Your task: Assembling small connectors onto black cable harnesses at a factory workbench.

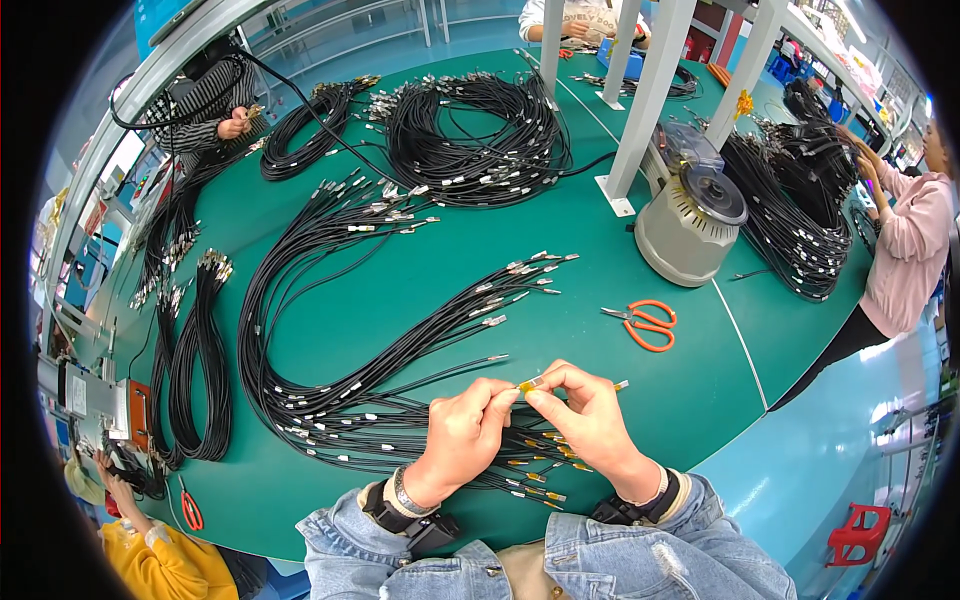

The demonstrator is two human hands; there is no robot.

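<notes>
My left hand (467,432) and my right hand (585,412) meet over the near middle of the green table. Between their pinched fingertips is a black cable's end wrapped in yellow tape (528,385). Both hands are closed on it. Under and beside them fans a bundle of black cables (370,385) with small white labels and metal connectors. It curves round to the left and back. Several cable ends below my right hand carry yellow tape (535,478). Orange-handled cutters (650,325) lie apart from my right hand, farther back.
A grey round-bodied machine (690,225) stands beside white metal posts (645,110). Coiled black cables (470,140) lie at the back, with more looped cables (200,370) at left. Co-workers stand at right (915,225), left and back. Red-handled cutters (191,510) lie near the left edge.
</notes>
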